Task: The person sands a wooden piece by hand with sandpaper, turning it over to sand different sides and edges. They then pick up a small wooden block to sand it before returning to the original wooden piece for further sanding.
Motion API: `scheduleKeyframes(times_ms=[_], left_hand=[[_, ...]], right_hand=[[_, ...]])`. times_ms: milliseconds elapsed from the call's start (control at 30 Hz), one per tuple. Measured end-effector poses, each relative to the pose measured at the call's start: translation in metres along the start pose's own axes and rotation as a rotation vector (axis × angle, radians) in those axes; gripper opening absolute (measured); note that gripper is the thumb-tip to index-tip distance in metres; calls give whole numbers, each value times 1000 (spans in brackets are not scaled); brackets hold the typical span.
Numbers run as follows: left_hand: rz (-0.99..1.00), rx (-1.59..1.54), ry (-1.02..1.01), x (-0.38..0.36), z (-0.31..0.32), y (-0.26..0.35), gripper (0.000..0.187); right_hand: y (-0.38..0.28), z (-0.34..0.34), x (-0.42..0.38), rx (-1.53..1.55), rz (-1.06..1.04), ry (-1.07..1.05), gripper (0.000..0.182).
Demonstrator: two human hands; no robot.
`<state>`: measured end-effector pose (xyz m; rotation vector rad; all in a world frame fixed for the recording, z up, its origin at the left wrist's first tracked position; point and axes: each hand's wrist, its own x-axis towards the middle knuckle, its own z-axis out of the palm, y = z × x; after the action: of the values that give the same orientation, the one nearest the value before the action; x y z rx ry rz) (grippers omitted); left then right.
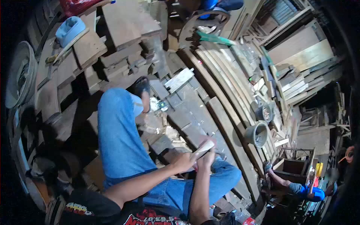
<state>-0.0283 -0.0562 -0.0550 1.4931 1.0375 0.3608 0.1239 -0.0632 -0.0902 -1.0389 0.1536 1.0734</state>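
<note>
A short, pale, tapered piece of wood [204, 147] is held up over my lap, between my jeans-covered knees. My left hand [183, 162] has its fingers closed around the lower end of it. My right hand [206, 159] is closed against the same piece, just beside the left; the fingers overlap and partly hide it. The far end of the piece looks blurred. Beneath the hands lie wood scraps [173, 135] and dark boards [191, 120].
Long planks [228, 90] run along the right, with a grey bucket [256, 135] and a smaller pot [264, 112] on them. A person in blue [313, 193] sits at far right. A light blue cap [70, 30] rests on wood at upper left, near a round basket [20, 75].
</note>
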Motion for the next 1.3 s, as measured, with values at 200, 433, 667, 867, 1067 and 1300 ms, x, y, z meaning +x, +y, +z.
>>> scheduleKeyframes(times_ms=[200, 433, 667, 867, 1067, 1300], left_hand=[[-32, 61, 172, 22, 25, -57, 74], [-192, 117, 125, 9, -11, -15, 78], [-135, 138, 75, 16, 21, -46, 79], [-27, 144, 77, 17, 5, -36, 56], [28, 162, 191, 16, -5, -29, 59], [-121, 156, 2, 16, -4, -19, 73]], right_hand=[[31, -42, 9, -153, -11, -71, 42], [33, -41, 1, -267, 38, 37, 39], [18, -29, 11, -91, -61, -1, 44], [41, -50, 11, -78, 59, 20, 49], [31, -32, -8, -157, -11, 31, 36], [3, -10, 18, -22, 57, -132, 49]])
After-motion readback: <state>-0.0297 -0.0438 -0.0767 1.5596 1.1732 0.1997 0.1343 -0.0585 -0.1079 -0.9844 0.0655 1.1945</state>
